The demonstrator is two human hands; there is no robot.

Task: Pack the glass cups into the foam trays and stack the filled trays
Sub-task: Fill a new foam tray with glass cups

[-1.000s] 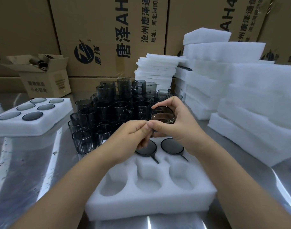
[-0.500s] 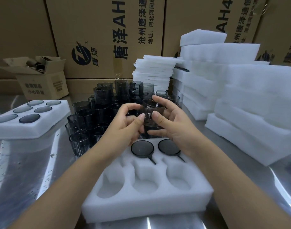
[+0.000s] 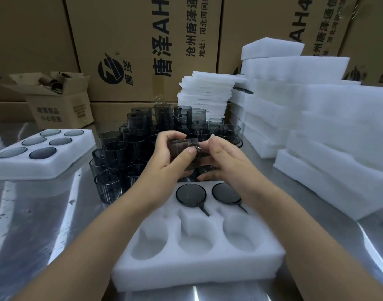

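Note:
Both hands hold one smoky grey glass cup [image 3: 181, 148] above the far edge of a white foam tray [image 3: 199, 263]. My left hand [image 3: 164, 164] grips its left side, thumb on the handle. My right hand [image 3: 225, 161] holds its right side. The tray's back row carries two cups [image 3: 191, 195] [image 3: 227, 193], bottoms up, handles in slots; the three front pockets hold nothing, and the hands hide the back left pocket. A crowd of loose cups [image 3: 129, 148] stands behind the tray. A filled tray [image 3: 42, 161] with several cups lies at left.
Stacks of white foam trays [image 3: 329, 135] rise at right, thin foam sheets [image 3: 205, 94] behind the cups. A small open carton [image 3: 55, 103] stands at back left before large cardboard boxes [image 3: 142, 44]. The tabletop [image 3: 34, 224] is shiny metal.
The cup, held bottom toward me a second ago, has been turned onto its side between both hands. My left thumb has come onto its handle.

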